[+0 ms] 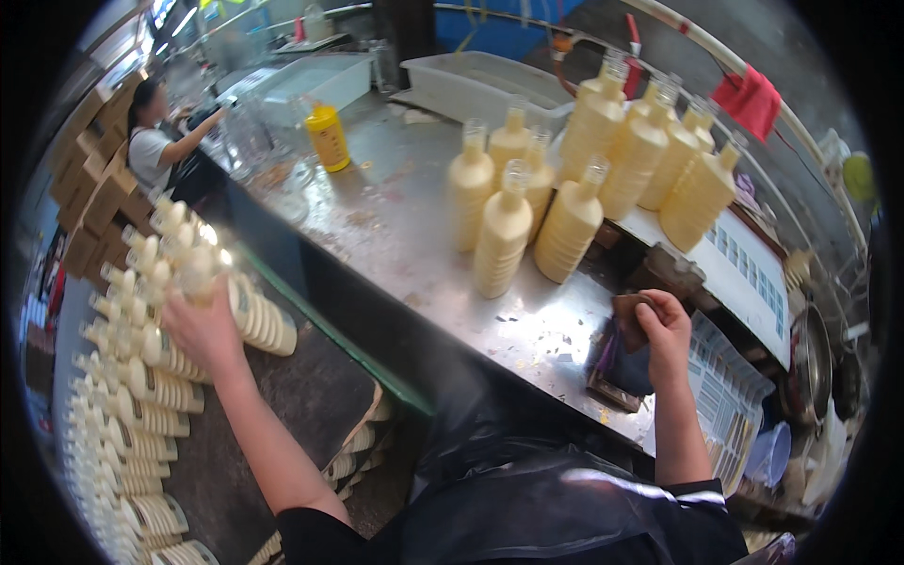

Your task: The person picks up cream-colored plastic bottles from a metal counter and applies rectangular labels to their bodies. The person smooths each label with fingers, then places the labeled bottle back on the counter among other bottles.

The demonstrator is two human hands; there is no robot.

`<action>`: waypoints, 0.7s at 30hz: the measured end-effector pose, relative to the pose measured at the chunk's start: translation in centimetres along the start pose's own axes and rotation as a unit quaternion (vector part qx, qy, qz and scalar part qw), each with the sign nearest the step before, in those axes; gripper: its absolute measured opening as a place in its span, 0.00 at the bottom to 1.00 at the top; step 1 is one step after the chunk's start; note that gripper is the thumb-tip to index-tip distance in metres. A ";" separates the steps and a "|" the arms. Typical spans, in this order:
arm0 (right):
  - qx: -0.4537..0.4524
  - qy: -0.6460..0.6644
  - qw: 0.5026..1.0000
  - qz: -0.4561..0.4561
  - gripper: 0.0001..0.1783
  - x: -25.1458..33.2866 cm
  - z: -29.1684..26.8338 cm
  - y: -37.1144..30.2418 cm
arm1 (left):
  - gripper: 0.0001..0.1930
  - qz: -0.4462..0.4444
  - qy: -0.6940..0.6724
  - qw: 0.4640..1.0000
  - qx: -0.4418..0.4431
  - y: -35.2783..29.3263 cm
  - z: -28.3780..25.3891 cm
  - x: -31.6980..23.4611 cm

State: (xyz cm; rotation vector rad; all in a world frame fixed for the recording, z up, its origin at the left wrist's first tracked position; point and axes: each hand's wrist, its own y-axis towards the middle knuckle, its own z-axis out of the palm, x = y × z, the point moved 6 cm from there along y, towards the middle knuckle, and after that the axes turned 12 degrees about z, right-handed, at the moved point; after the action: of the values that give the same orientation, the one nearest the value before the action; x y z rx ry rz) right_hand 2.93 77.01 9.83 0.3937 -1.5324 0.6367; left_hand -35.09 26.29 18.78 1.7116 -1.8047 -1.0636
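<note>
At the left, my left hand (205, 325) is closed around the upper part of a cream-coloured bottle (196, 268), at the end of dense rows of similar bottles (132, 414) with clear necks. These stand on a dark board (282, 424). My right hand (667, 334) pinches a small flat brown pad (629, 311) above a dark box-like holder (612, 372) at the metal table's near edge. Beyond it, a loose group of ribbed cream bottles (501, 235) stands upright on the metal table (395, 254). More bottles (640, 141) stand behind, to the right.
A yellow bottle-shaped container (327, 138) stands farther back, near white plastic tubs (480, 80). Printed sheets (725, 377) lie at the right, below a red cloth (749, 99) on a rail. Another person (155, 141) works at the far left beside stacked cartons (94, 179).
</note>
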 end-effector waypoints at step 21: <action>-0.008 0.196 0.959 0.206 0.11 -4.1 -7.6 -4.3 | 0.15 0.146 -0.640 0.708 0.262 -10.9 0.6 -35.9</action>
State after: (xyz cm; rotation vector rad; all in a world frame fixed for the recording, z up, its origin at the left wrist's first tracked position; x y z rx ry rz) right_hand 11.82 77.74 6.25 -0.0742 -1.2402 0.9630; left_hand -23.42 61.90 16.99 0.6433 -3.3140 -1.9494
